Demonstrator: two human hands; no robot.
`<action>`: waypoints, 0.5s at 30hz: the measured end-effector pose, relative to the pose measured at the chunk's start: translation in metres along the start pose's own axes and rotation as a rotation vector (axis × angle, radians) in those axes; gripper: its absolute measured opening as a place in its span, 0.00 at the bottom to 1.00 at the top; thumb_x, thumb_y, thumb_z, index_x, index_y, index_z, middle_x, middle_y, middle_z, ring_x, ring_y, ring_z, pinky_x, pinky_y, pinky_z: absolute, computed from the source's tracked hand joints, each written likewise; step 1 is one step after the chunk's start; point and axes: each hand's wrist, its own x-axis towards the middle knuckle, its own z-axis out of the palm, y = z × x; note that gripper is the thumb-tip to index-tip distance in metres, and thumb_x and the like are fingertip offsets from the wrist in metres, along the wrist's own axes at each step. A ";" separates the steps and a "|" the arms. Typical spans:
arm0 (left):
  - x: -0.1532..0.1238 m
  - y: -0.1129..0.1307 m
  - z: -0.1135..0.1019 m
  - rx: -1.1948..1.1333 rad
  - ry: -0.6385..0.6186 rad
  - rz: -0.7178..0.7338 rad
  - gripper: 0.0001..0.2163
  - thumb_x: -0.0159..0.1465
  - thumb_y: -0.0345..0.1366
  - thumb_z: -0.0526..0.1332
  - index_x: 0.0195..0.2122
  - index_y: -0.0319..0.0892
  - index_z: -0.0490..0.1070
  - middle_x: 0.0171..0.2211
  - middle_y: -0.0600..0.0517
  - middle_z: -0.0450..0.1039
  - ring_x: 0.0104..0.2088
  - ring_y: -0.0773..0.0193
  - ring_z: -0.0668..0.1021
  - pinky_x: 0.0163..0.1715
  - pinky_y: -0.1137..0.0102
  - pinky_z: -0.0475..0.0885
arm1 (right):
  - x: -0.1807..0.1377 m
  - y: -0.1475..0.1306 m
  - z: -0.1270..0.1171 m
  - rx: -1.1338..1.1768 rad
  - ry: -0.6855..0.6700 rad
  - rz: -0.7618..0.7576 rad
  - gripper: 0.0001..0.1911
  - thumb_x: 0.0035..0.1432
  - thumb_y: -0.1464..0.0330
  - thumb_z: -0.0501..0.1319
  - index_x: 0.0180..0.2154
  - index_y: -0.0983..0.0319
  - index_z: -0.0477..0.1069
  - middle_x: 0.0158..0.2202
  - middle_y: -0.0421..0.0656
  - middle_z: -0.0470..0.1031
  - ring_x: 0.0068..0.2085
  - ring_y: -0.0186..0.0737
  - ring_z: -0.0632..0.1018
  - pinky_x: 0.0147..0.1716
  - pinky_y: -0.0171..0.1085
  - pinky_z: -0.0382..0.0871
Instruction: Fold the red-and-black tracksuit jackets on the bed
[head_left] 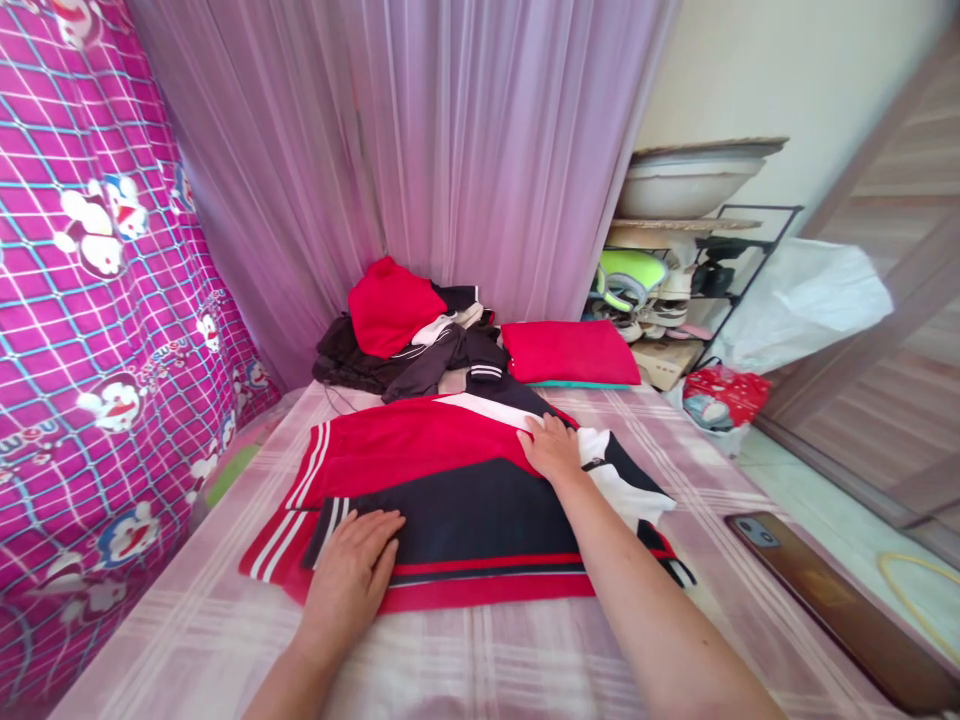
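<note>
A red, navy and white track jacket lies spread on the plaid-covered table, its striped hem toward the left and its white part and collar area toward the right. My left hand rests flat on the navy sleeve near the striped cuff, fingers together and stretched out. Farther up and to the right, my right hand presses on the jacket where red meets white, with its fingers extended. Neither hand grips the cloth. Part of the jacket's right side is hidden under my right forearm.
Behind the jacket sit a heap of dark and red clothes and a folded red cloth. A phone lies at the right edge. Beyond it stand a shoe rack and a red bag. A pink patterned curtain hangs at left.
</note>
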 end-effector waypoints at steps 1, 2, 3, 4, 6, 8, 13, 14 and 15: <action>0.000 -0.001 0.000 0.004 0.002 0.005 0.16 0.69 0.41 0.51 0.50 0.49 0.76 0.48 0.49 0.80 0.49 0.55 0.80 0.56 0.52 0.71 | 0.004 0.003 0.003 -0.007 0.006 0.036 0.28 0.69 0.56 0.45 0.64 0.59 0.63 0.66 0.53 0.62 0.64 0.52 0.63 0.60 0.52 0.55; -0.001 -0.001 0.000 0.007 0.003 0.010 0.16 0.70 0.41 0.51 0.50 0.49 0.76 0.48 0.48 0.80 0.49 0.55 0.80 0.56 0.52 0.71 | 0.008 0.005 0.005 -0.010 0.010 0.059 0.29 0.69 0.56 0.45 0.64 0.60 0.62 0.66 0.54 0.62 0.64 0.52 0.64 0.60 0.52 0.56; -0.001 -0.001 0.000 0.009 0.003 0.014 0.16 0.70 0.42 0.51 0.50 0.49 0.76 0.48 0.48 0.80 0.49 0.55 0.80 0.56 0.52 0.71 | 0.011 0.007 0.007 -0.011 0.012 0.069 0.29 0.68 0.56 0.45 0.65 0.61 0.61 0.66 0.55 0.62 0.63 0.52 0.64 0.59 0.52 0.56; -0.001 -0.001 0.000 0.010 0.000 0.014 0.16 0.70 0.42 0.51 0.50 0.49 0.75 0.48 0.48 0.80 0.49 0.55 0.80 0.56 0.51 0.71 | 0.014 0.008 0.008 -0.010 0.012 0.074 0.30 0.68 0.56 0.45 0.65 0.61 0.61 0.66 0.55 0.62 0.63 0.53 0.65 0.59 0.53 0.56; -0.001 0.000 -0.001 0.006 -0.009 0.004 0.16 0.70 0.42 0.51 0.50 0.48 0.76 0.48 0.48 0.80 0.49 0.55 0.80 0.56 0.51 0.71 | 0.016 0.008 0.008 -0.008 0.007 0.079 0.30 0.68 0.55 0.44 0.65 0.61 0.61 0.66 0.55 0.62 0.63 0.55 0.65 0.59 0.54 0.56; -0.001 0.001 -0.002 -0.003 -0.024 -0.015 0.16 0.70 0.42 0.51 0.50 0.49 0.76 0.48 0.48 0.80 0.50 0.55 0.80 0.57 0.52 0.70 | 0.016 0.009 0.005 0.004 0.020 0.062 0.29 0.68 0.57 0.45 0.65 0.61 0.61 0.65 0.55 0.63 0.63 0.54 0.65 0.59 0.54 0.56; 0.000 0.004 -0.004 -0.018 -0.046 -0.043 0.16 0.69 0.42 0.51 0.51 0.48 0.76 0.48 0.48 0.80 0.50 0.55 0.79 0.58 0.52 0.69 | -0.003 -0.004 -0.011 0.115 0.048 -0.112 0.27 0.68 0.62 0.46 0.63 0.61 0.64 0.65 0.50 0.64 0.64 0.51 0.64 0.62 0.52 0.56; 0.000 0.005 -0.004 -0.020 -0.049 -0.047 0.16 0.69 0.42 0.51 0.51 0.49 0.75 0.48 0.48 0.80 0.50 0.55 0.79 0.58 0.52 0.69 | -0.009 -0.011 -0.012 0.159 0.037 -0.191 0.26 0.68 0.62 0.46 0.63 0.60 0.64 0.65 0.49 0.65 0.64 0.50 0.65 0.62 0.51 0.56; 0.001 0.005 -0.005 -0.021 -0.053 -0.053 0.16 0.69 0.42 0.51 0.51 0.49 0.75 0.48 0.48 0.80 0.50 0.55 0.79 0.58 0.52 0.69 | -0.016 -0.018 -0.013 0.206 0.017 -0.281 0.26 0.68 0.61 0.46 0.63 0.59 0.65 0.64 0.48 0.66 0.64 0.48 0.65 0.62 0.50 0.56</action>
